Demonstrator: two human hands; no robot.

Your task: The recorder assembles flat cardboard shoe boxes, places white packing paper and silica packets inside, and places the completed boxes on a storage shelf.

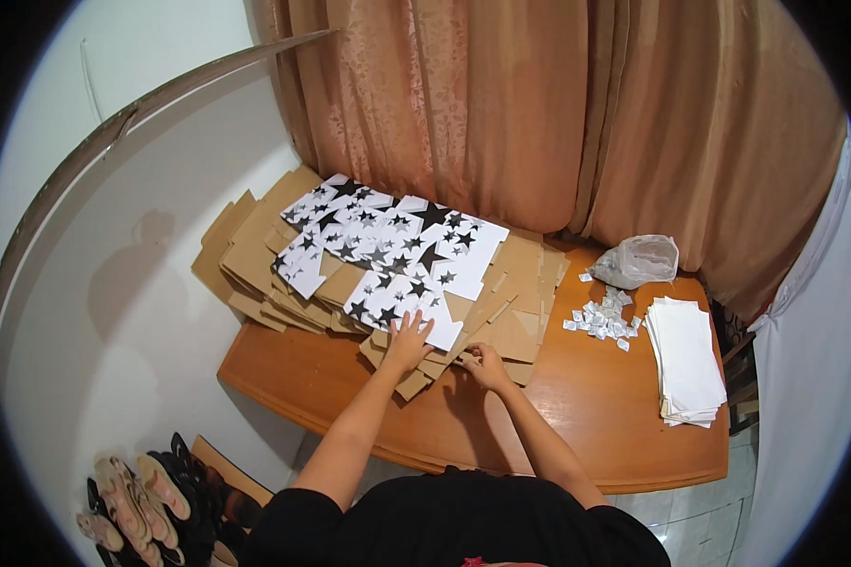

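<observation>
My left hand (408, 335) lies flat, fingers spread, on the near white flattened carton printed with black stars (402, 298), which tops the brown cardboard stack (501, 331) on the orange wooden table (577, 416). My right hand (485, 362) pinches a brown flap at the stack's near edge. I judge I'm freeing one sheet; next calls for a steady lift while the left pins the rest

Both bare forearms reach forward, the left hand (408, 340) flat with fingers spread, the right hand (485, 364) just beside it, its fingers curled in a pinch.
</observation>
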